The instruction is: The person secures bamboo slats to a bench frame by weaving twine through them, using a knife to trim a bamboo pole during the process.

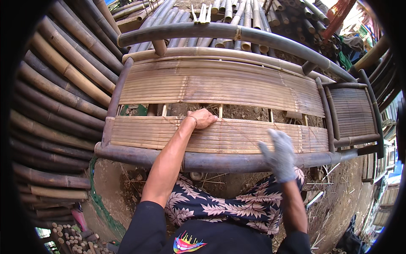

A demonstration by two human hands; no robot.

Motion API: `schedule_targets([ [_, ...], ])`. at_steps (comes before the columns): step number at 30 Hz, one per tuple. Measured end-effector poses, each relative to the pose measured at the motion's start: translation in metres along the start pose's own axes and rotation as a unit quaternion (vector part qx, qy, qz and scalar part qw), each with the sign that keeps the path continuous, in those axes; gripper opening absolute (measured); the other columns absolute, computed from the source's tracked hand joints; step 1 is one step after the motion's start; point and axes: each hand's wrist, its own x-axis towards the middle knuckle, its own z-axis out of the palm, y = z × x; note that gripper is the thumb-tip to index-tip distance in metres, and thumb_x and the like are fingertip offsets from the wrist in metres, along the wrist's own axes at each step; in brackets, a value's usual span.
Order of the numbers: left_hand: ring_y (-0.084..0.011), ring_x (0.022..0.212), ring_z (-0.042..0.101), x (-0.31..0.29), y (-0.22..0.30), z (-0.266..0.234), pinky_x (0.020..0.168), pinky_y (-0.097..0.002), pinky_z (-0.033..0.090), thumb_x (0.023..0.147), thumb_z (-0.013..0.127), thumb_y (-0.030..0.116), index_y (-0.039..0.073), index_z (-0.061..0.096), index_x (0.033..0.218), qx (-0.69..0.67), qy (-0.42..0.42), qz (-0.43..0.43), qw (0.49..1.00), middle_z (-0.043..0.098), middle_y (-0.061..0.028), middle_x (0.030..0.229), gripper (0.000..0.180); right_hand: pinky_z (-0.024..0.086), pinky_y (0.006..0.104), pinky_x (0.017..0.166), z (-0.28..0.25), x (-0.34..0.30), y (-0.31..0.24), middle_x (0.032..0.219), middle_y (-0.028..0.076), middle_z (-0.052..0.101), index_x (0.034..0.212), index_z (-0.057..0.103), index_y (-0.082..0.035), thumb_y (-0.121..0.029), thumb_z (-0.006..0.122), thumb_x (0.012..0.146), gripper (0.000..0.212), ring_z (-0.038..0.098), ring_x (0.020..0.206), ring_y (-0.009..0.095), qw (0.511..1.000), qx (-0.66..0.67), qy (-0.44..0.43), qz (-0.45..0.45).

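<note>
In front of me lies a bamboo bench with a dark pole frame [211,162]. Its seat has a front slat panel [245,136] and a back slat panel [237,91], with a gap between them where short pale cross sticks [220,111] show. My left hand [204,118], bare, rests closed on the back edge of the front panel. What its curled fingers hold is hidden; thin reddish strands [241,123] run over the slats to its right. My right hand [279,154], in a grey glove, hovers over the front panel and front pole, fingers spread, holding nothing.
A raised bamboo rail [237,31] spans the bench's far side. A smaller slatted panel [353,106] adjoins its right end. Long bamboo poles [59,86] are stacked at the left, and more cut poles [249,21] lie beyond. Scraps litter the dirt floor [338,186].
</note>
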Motion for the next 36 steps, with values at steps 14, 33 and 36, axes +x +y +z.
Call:
schedule_targets([
  [14, -0.0307, 0.1, 0.064, -0.024, 0.002, 0.016, 0.093, -0.0451, 0.031, 0.1, 0.046, 0.048, 0.016, 0.076, 0.102, -0.004, 0.118, 0.03, 0.993, 0.073, -0.0125, 0.099, 0.044, 0.051, 0.0385, 0.081, 0.005, 0.087, -0.056, 0.093, 0.012, 0.068, 0.086, 0.069, 0.0, -0.026, 0.065, 0.096, 0.028, 0.062, 0.084, 0.021, 0.865, 0.343, -0.348, 0.113],
  [33, -0.0269, 0.115, 0.058, -0.026, -0.005, 0.021, 0.102, -0.0473, 0.03, 0.1, 0.048, 0.046, 0.02, 0.075, 0.11, -0.012, 0.117, 0.063, 0.991, 0.067, -0.0092, 0.113, 0.038, 0.042, 0.0418, 0.055, 0.023, 0.022, 0.009, 0.062, 0.016, 0.058, 0.069, 0.053, 0.002, -0.023, 0.053, 0.094, 0.036, 0.054, 0.057, 0.03, 0.91, 0.209, -0.353, -0.066],
  [36, -0.0235, 0.116, 0.057, -0.039, -0.032, 0.01, 0.103, -0.0411, 0.041, 0.099, 0.055, 0.032, 0.012, 0.072, 0.114, -0.235, 0.194, 0.174, 0.936, 0.063, -0.007, 0.113, 0.03, 0.042, 0.0311, 0.055, 0.01, 0.033, -0.018, 0.063, 0.007, 0.058, 0.073, 0.063, -0.001, -0.031, 0.054, 0.096, 0.04, 0.05, 0.055, 0.014, 0.888, 0.269, -0.367, 0.072],
])
